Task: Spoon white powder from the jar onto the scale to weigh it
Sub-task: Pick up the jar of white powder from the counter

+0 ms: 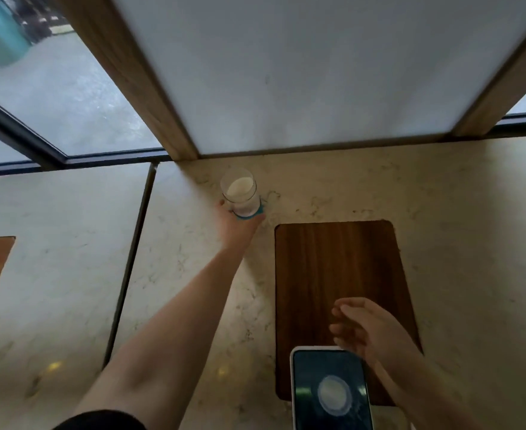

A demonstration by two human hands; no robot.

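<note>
A clear glass jar (240, 193) of white powder stands open at the back of the marble counter, with a teal band at its base. My left hand (235, 226) reaches far forward and grips the jar's lower part. A dark flat scale (330, 389) with a white rim lies at the near edge, and a small round dish of white powder (333, 395) rests on it. My right hand (364, 327) hovers just above and behind the scale, fingers loosely curled and apart, holding nothing. No spoon is in view.
A dark wooden board (339, 280) is set into the counter (193, 274) under my right hand and the scale. A frosted panel with wooden frame (317, 72) rises behind the jar. A dark seam (131, 259) splits the counter on the left.
</note>
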